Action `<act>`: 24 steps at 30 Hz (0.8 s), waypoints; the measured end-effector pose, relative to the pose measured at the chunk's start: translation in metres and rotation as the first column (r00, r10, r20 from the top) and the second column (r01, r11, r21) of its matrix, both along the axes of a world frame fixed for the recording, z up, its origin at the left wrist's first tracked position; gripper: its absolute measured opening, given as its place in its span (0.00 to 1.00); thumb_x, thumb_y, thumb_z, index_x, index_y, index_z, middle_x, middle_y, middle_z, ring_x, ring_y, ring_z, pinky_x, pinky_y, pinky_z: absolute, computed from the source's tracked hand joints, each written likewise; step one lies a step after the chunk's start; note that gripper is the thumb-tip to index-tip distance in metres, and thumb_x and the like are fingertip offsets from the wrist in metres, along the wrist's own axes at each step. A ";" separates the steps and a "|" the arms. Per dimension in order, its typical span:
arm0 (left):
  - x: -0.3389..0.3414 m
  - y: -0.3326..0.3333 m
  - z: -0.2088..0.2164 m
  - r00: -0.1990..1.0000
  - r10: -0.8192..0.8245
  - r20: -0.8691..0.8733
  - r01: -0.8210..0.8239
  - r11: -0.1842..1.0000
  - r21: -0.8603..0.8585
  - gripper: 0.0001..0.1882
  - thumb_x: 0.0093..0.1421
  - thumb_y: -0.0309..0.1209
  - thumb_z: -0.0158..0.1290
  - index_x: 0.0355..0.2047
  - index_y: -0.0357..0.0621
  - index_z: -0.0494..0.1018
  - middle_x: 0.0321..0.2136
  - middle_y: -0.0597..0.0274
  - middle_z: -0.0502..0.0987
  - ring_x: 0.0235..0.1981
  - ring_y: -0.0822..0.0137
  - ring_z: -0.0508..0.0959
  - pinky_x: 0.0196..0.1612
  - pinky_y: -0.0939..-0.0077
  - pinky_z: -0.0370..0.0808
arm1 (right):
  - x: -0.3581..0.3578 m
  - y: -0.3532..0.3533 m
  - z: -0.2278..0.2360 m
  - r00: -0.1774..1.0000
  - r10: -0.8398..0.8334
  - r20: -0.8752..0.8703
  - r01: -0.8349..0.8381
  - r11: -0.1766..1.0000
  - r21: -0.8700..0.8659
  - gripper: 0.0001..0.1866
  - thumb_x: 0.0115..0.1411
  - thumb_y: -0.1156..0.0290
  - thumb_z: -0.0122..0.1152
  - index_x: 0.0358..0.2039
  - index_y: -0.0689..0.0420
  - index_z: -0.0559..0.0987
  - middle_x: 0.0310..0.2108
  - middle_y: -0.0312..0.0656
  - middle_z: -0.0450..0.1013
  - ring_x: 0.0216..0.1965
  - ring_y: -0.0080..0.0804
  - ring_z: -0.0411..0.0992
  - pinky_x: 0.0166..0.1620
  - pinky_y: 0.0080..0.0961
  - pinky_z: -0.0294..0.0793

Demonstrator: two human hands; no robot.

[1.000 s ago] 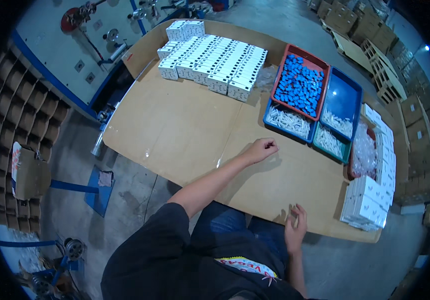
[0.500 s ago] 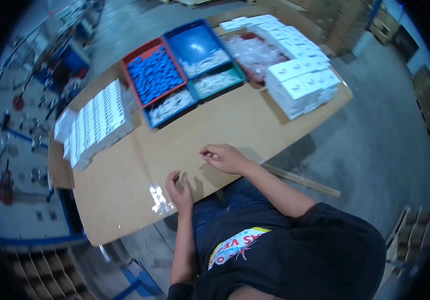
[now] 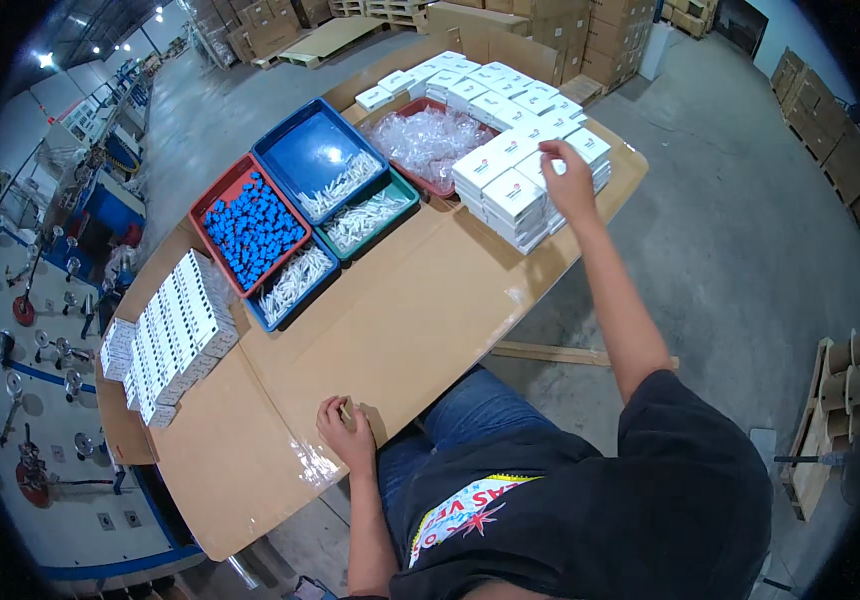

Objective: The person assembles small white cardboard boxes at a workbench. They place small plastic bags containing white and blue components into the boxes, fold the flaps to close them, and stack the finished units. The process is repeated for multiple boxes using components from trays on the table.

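My right hand (image 3: 568,183) is over the near right end of a stack of small white boxes (image 3: 511,192), its fingertips at the top layer. The fingers are partly bent and somewhat apart; I cannot tell whether they press on a box. My left hand (image 3: 348,437) rests by the near edge of the cardboard-covered table (image 3: 390,325). Its fingers curl loosely, the thumb stands off from them, and nothing shows between them.
A red tray (image 3: 197,222) holds small blue pieces. Blue (image 3: 262,150) and green trays (image 3: 412,203) hold white stick-like parts. Clear plastic pieces (image 3: 428,142) fill another red tray. White blocks with dark holes (image 3: 178,325) stand at left. A wooden bar (image 3: 560,354) lies below the table edge.
My right hand has moved from above the table's near middle, forward and right to the white boxes. My left hand stays near the front edge. The view has shifted.
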State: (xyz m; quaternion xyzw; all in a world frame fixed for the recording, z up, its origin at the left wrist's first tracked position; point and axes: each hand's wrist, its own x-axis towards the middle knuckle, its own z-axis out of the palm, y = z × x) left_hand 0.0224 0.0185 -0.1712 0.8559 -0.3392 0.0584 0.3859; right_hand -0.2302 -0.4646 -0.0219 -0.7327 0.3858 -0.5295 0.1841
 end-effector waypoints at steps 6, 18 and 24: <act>-0.005 -0.007 0.004 0.999 0.041 0.030 -0.042 0.998 0.051 0.11 0.58 0.28 0.60 0.42 0.44 0.76 0.50 0.57 0.75 0.55 0.53 0.72 0.60 0.55 0.65 | -0.053 -0.063 -0.030 0.887 -0.171 -0.428 0.235 0.967 0.102 0.28 0.57 0.50 0.71 0.49 0.60 0.83 0.50 0.57 0.76 0.52 0.52 0.75 0.55 0.43 0.75; -0.003 -0.006 0.006 0.998 0.064 0.029 -0.066 0.995 0.073 0.11 0.58 0.29 0.58 0.42 0.44 0.76 0.49 0.57 0.74 0.54 0.53 0.71 0.59 0.54 0.64 | -0.059 -0.077 -0.066 0.969 -0.230 -0.090 0.247 0.888 0.388 0.34 0.50 0.48 0.80 0.43 0.67 0.81 0.37 0.50 0.81 0.41 0.41 0.80 0.46 0.33 0.79; -0.001 -0.003 0.005 0.998 0.061 0.024 -0.063 0.996 0.068 0.12 0.58 0.29 0.59 0.42 0.45 0.76 0.50 0.57 0.74 0.56 0.53 0.71 0.61 0.54 0.64 | -0.076 -0.080 -0.063 0.828 -0.286 0.482 0.014 0.870 0.492 0.26 0.58 0.59 0.76 0.49 0.63 0.79 0.38 0.43 0.81 0.39 0.32 0.80 0.42 0.27 0.79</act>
